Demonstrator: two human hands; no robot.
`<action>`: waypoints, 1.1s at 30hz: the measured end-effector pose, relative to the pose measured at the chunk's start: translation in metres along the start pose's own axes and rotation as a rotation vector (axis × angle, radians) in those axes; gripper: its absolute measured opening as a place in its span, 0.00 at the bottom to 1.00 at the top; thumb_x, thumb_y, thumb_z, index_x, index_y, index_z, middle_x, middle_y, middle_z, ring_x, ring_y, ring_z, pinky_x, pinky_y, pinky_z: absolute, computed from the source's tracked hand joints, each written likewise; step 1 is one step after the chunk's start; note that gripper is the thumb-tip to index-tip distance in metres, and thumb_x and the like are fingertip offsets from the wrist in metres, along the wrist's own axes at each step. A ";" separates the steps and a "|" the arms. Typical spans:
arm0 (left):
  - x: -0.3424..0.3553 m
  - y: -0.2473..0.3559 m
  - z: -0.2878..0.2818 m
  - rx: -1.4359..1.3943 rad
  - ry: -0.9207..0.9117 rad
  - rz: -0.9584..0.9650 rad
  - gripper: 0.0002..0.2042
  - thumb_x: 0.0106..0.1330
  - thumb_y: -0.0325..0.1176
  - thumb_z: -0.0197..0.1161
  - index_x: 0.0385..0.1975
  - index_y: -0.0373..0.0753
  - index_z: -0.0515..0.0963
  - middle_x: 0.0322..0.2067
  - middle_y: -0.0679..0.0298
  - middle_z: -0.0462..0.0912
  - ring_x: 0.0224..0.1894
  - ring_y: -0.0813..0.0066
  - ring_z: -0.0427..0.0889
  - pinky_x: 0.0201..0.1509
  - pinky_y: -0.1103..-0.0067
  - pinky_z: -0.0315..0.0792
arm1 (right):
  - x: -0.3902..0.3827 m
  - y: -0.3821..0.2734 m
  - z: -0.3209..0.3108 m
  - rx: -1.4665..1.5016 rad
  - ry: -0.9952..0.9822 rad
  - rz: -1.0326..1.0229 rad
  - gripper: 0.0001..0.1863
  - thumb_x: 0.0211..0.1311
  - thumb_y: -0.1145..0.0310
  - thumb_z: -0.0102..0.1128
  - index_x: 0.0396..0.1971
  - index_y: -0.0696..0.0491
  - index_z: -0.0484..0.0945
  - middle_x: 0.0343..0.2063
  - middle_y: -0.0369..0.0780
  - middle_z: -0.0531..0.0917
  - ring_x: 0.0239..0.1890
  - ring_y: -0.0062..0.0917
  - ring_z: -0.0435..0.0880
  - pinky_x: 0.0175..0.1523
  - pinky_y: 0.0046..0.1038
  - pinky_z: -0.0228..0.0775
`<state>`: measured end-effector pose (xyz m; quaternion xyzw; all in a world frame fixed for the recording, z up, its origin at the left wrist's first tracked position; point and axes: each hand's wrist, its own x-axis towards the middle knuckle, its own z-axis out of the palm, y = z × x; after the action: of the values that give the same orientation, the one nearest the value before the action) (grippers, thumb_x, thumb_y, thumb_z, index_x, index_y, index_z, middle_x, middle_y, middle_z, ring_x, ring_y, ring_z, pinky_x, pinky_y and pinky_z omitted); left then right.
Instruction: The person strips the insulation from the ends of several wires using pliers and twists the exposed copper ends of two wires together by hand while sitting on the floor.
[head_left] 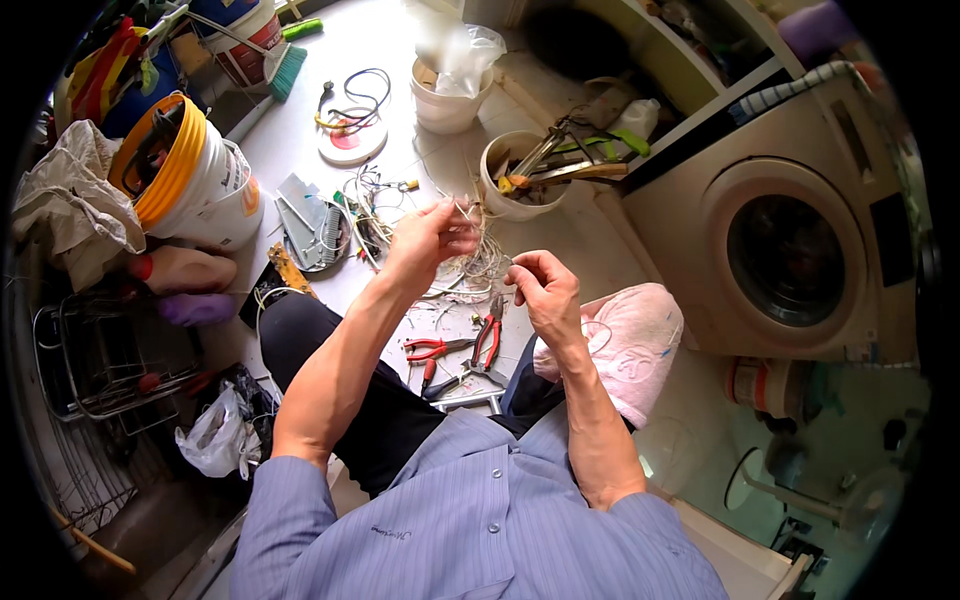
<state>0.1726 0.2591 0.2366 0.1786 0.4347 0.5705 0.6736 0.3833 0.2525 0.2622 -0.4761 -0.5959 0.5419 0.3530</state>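
Head view: my left hand point(437, 235) is raised over the floor, fingers loosely bent, with pale strands at the fingertips; I cannot tell whether they are gripped. My right hand point(547, 292), well apart from it, has thumb and forefinger brought together in a pinch on a thin wire end, too small to see clearly. Below and between my hands, the springy tangle of thin, mostly white plastic-coated wires point(485, 262) lies on the smooth, pale tiled floor point(545, 243), with short clippings scattered around it. Nearer my body lie metal pliers with glossy red handles point(428, 350), and just beside them a second red-handled pair with dark jaws. A fuzzy pink towel point(645, 350) with a raised pattern covers my right knee. My blue-grey, finely striped shirt point(430, 500) carries small stitched script on the chest.

Left of the wires sits a flat grey casing point(310, 225) with ribbed slots. Farther off, a looped black-and-yellow cable point(365, 100) rests partly on a round white lid point(345, 150) marked in red. A white plastic bucket point(512, 208) holds assorted tools. The white bucket with a ridged yellow rim point(205, 200), at far left, bears dark printed lettering. The pale, boxy washing machine point(672, 245), with its round dark door, stands at right.
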 end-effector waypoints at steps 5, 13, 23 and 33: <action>-0.042 -0.017 0.018 1.060 0.042 0.348 0.17 0.71 0.42 0.61 0.25 0.35 0.82 0.21 0.60 0.83 0.21 0.66 0.81 0.26 0.71 0.73 | 0.000 -0.013 -0.013 -0.278 0.068 -0.166 0.04 0.62 0.76 0.64 0.34 0.61 0.81 0.24 0.42 0.86 0.26 0.20 0.83 0.33 0.24 0.75; -0.044 -0.024 0.027 0.992 -0.152 0.909 0.08 0.68 0.26 0.63 0.44 0.35 0.82 0.31 0.58 0.84 0.33 0.66 0.84 0.39 0.75 0.77 | -0.012 -0.023 -0.017 -0.378 0.032 -0.315 0.03 0.61 0.77 0.64 0.34 0.59 0.81 0.22 0.37 0.84 0.24 0.15 0.80 0.30 0.19 0.71; -0.043 -0.022 0.014 -0.050 -0.355 -0.200 0.08 0.72 0.33 0.61 0.39 0.34 0.82 0.26 0.67 0.81 0.22 0.87 0.68 0.25 0.87 0.60 | -0.013 -0.023 -0.015 -0.073 -0.054 -0.044 0.04 0.63 0.77 0.63 0.37 0.61 0.81 0.26 0.37 0.86 0.28 0.18 0.82 0.34 0.21 0.74; -0.048 -0.019 0.023 0.568 -0.182 0.150 0.09 0.70 0.33 0.62 0.36 0.33 0.82 0.26 0.69 0.80 0.28 0.86 0.74 0.31 0.85 0.66 | -0.007 -0.051 -0.018 -0.783 0.038 -0.659 0.06 0.54 0.73 0.69 0.33 0.53 0.86 0.29 0.37 0.79 0.35 0.33 0.76 0.42 0.33 0.70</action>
<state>0.2043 0.2156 0.2535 0.4419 0.5002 0.4559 0.5888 0.3932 0.2540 0.3158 -0.3692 -0.8663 0.1291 0.3108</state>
